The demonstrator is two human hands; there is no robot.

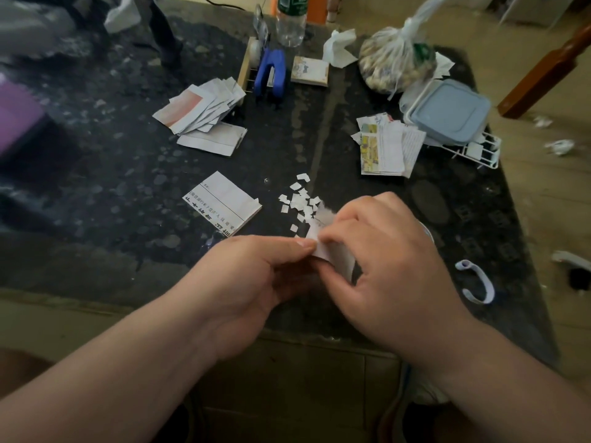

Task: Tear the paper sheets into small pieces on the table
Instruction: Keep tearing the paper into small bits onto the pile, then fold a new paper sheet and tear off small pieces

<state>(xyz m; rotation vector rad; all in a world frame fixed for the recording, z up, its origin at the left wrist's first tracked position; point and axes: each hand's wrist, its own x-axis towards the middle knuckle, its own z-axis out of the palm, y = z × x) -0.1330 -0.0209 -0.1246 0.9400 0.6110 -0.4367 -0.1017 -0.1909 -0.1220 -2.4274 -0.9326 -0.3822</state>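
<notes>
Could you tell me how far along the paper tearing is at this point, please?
Done: a small scatter of torn pieces lies on the table. In hand: the left hand and right hand both pinch a white paper strip. Left: the folded printed sheet, the left stack and the right stack look untorn, so most of the job likely remains.

Bare tabletop [105,174] stretches to the left of a folded printed sheet [222,203], and a lane runs up the middle between a fanned paper stack [198,110] and a second stack [387,145]. The far edge is crowded by a blue tool [271,75], possibly a hole punch, a bottle [289,27], a knotted bag [393,65] and a lidded container [447,111], while scraps [300,199] and a curled white strip [476,282] lie near the front.
</notes>
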